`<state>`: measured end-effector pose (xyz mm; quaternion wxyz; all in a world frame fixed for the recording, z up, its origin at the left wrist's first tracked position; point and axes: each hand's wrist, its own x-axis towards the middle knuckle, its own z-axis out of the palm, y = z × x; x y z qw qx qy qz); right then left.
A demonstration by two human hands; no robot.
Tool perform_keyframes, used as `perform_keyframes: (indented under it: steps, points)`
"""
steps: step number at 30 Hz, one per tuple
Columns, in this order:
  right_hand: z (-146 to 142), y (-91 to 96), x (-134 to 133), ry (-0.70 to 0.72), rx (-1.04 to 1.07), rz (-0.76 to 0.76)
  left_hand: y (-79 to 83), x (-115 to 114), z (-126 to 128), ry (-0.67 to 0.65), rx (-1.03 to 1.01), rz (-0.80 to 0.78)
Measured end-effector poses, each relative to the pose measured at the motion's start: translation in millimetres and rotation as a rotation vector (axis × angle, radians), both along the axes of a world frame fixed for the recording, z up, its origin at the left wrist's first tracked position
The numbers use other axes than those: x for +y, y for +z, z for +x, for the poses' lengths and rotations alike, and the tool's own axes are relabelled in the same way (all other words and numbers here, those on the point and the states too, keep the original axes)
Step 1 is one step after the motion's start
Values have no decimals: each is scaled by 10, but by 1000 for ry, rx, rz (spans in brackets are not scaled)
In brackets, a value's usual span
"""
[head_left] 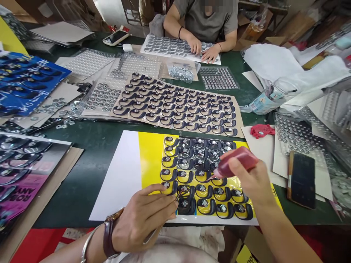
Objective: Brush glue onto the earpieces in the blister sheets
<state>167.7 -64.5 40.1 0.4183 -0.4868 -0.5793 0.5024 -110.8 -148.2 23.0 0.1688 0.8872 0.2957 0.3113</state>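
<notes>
My left hand (142,215) is closed around thin metal tweezers (150,235). Their tip meets a black curved piece with a shiny round centre in the lower left part of the sheet. In my right hand (253,179) is a squeeze bottle (238,159) of red liquid, tilted so its nozzle points down-left, close above the pieces. Rows of these black curved pieces (207,206) lie on a yellow and white printed sheet (150,157) in front of me. My right hand hides some pieces at the sheet's right side.
Behind the sheet lies a brown board (175,126) with more black pieces. A phone (301,179) and a red cloth (261,130) are at right, near a clear jar (264,100). Printed sheets (30,86) crowd the left. Across the table, a person's hands (203,49) work on another sheet.
</notes>
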Motion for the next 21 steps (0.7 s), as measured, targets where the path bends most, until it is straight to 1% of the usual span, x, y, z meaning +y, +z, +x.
perform_keyframes:
  steps: [2, 5, 8, 11, 14, 17, 21]
  points:
    - [-198, -51, 64, 50, -28, 53, 15, 48, 5, 24, 17, 84]
    - [-446, -193, 130, 73, -6, 158, 24, 145, 26, 65, 75, 206]
    - [-562, -362, 149, 103, -42, 229, 0, 207, 43, 65, 136, 234]
    - [-589, -466, 141, 121, -123, 344, -46, 201, 51, 50, 165, 237]
    - [-591, -486, 138, 116, -177, 443, -73, 166, 64, 5, 220, 273]
    - [-597, -468, 146, 147, -208, 461, -71, 144, 82, -32, 248, 302]
    - [-610, -455, 150, 189, -234, 481, -61, 138, 97, -32, 246, 308]
